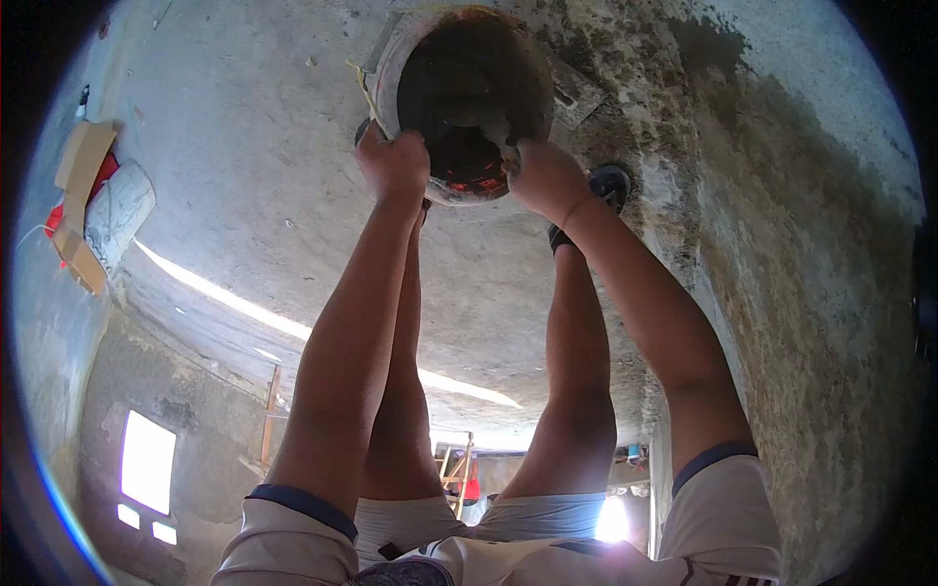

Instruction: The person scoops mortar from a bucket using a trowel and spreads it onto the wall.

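Bucket (pixel 469 59) is down by the shoes (pixel 613 186), left hand (pixel 393 161) and right hand (pixel 547 181) both gripping its near rim (pixel 465 202), so looks like the holding step, and next move probably calls for an even grip.

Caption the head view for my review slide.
Left hand and right hand grip a bucket at opposite sides, above grey floor.
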Tool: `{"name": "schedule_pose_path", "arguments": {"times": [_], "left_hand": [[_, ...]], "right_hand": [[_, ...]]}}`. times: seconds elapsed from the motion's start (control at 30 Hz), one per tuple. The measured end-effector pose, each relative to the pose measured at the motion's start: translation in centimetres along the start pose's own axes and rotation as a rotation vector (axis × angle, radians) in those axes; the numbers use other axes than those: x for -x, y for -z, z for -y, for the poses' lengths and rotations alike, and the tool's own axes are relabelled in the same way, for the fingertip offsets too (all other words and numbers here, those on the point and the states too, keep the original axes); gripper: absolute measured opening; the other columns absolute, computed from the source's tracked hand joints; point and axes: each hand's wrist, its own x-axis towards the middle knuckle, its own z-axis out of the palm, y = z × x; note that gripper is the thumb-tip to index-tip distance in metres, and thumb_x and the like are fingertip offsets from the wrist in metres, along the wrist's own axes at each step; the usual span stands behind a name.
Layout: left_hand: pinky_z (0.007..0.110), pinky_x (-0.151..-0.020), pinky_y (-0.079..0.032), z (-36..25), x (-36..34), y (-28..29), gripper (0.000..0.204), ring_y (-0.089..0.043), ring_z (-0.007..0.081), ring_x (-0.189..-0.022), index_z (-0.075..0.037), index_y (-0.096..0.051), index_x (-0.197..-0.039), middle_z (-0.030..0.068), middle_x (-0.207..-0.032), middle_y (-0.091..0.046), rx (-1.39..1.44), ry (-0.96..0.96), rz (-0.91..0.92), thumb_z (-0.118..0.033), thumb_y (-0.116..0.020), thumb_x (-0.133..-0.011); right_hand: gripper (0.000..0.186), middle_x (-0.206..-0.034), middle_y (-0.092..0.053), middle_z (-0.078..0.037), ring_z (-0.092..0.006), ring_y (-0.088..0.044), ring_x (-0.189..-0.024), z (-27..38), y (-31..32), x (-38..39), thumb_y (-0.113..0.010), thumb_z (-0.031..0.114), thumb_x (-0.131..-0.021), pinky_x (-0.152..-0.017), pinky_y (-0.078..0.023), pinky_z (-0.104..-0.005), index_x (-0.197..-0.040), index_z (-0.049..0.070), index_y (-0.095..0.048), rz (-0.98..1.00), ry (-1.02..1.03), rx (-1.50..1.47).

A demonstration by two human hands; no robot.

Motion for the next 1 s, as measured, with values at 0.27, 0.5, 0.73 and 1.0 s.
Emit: {"name": "schedule_pose_path", "arguments": {"times": [0.27,0.5,0.73,1.0], "left_hand": [[0.041,-0.071,-0.050,-0.7,1.2,0.6,0.033,-0.067,0.0345,-0.077,0.005,-0.065,-0.090,0.0202,-0.080,-0.067,0.022,-0.025,-0.004,-0.007,-0.053,-0.062],[0.041,-0.070,-0.050,-0.6,0.8,0.9,0.031,-0.067,0.0346,-0.075,0.005,-0.065,-0.089,0.0201,-0.078,-0.067,0.024,0.016,0.038,-0.007,-0.053,-0.062],[0.042,-0.072,-0.051,0.3,0.1,0.8,0.031,-0.066,0.0386,-0.076,0.005,-0.065,-0.088,0.0225,-0.079,-0.067,-0.024,-0.056,0.022,-0.008,-0.054,-0.062],[0.043,-0.072,-0.050,-0.1,0.1,0.5,0.032,-0.066,0.0397,-0.079,0.004,-0.066,-0.089,0.0232,-0.081,-0.067,-0.076,-0.041,0.046,-0.010,-0.054,-0.063]], "right_hand": [[0.023,-0.082,-0.066,-0.022,-0.0377,-0.066,-0.080,-0.4,-3.5,-3.4,-0.054,0.019,-0.081,-0.069,-0.053,-0.0468,-0.090,0.000,-0.062,-0.123,0.007,0.093],[0.026,-0.081,-0.066,-0.021,-0.0369,-0.066,-0.078,-0.3,-4.2,-5.5,-0.054,0.026,-0.085,-0.068,-0.053,-0.0469,-0.094,0.001,-0.059,-0.245,-0.008,0.073],[0.021,-0.084,-0.064,-0.020,-0.0384,-0.064,-0.079,0.9,-3.7,-5.6,-0.056,0.022,-0.083,-0.069,-0.052,-0.0480,-0.095,0.004,-0.054,-0.407,0.155,0.040],[0.028,-0.090,-0.063,-0.020,-0.0392,-0.063,-0.079,-1.6,-4.3,-4.5,-0.059,0.020,-0.079,-0.067,-0.051,-0.0473,-0.103,0.004,-0.054,-0.453,0.241,-0.002]]}}
